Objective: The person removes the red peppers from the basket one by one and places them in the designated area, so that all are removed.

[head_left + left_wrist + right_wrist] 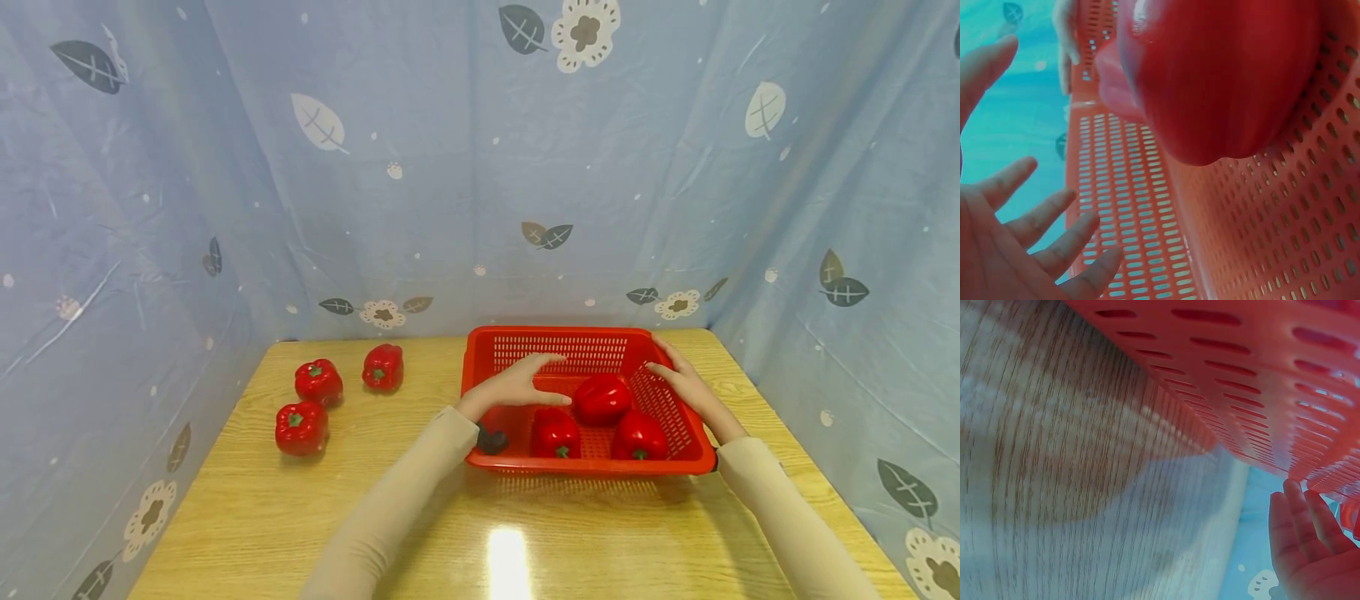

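A red plastic basket point(592, 467) with slotted walls holds three red bell peppers, among them one at the back point(602, 398), one at the front left point(555, 433) and one at the front right point(641, 435). Over the basket's left part hovers my left hand point(513, 385), thumb and fingers spread, holding nothing. In the left wrist view its palm faces a large, close bell pepper point(1222, 75), with a gap between. My right hand point(684, 385) holds the basket's right rim near the back corner, thumb inside. Its fingers point(1300, 519) lie along the outer wall in the right wrist view.
On the table's left side sit three more red bell peppers: one at the back point(383, 367), one further left point(318, 382) and one nearer the front point(302, 427). A blue patterned curtain point(450, 208) encloses the wooden table point(360, 492) behind and at both sides.
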`<action>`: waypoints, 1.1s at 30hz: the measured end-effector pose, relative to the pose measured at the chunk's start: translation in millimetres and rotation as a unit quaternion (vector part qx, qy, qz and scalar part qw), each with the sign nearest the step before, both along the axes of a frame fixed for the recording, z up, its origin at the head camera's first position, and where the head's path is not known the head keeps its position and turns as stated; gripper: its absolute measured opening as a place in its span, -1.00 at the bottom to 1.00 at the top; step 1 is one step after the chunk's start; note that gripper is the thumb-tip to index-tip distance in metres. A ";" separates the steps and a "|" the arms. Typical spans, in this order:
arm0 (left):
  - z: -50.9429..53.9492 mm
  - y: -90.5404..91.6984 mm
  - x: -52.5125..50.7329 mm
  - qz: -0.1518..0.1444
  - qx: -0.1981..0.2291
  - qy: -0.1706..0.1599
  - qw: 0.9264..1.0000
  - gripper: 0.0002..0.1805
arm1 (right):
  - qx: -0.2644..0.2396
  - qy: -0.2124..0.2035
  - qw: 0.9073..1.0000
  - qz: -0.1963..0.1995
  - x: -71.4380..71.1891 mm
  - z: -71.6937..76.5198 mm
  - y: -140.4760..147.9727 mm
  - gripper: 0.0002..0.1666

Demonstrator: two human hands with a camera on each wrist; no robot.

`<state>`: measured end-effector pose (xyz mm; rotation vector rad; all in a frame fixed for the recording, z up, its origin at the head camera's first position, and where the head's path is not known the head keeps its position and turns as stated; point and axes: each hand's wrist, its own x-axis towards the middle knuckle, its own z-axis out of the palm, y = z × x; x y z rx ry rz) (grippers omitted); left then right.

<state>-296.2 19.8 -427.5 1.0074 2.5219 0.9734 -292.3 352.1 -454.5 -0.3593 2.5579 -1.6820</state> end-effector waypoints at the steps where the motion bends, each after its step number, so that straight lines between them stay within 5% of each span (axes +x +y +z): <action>1: 0.1 0.5 0.4 -0.005 -0.004 -0.002 1.000 -0.12 | 0.000 -0.001 1.000 -0.001 0.1 0.1 0.1 -0.19; 9: -1.0 3.7 3.0 -0.046 -0.033 -0.021 0.998 -0.17 | 0.000 -0.007 1.000 -0.003 -0.2 0.1 0.4 -0.19; 22: -5.1 8.4 2.9 -0.072 -0.066 -0.040 0.994 -0.17 | 0.005 -0.007 1.000 -0.005 -2.7 -0.5 1.0 -0.20; 33: -8.7 12.4 1.6 -0.127 -0.096 -0.057 0.986 -0.17 | 0.018 -0.002 1.000 -0.012 -0.8 1.1 -0.4 -0.20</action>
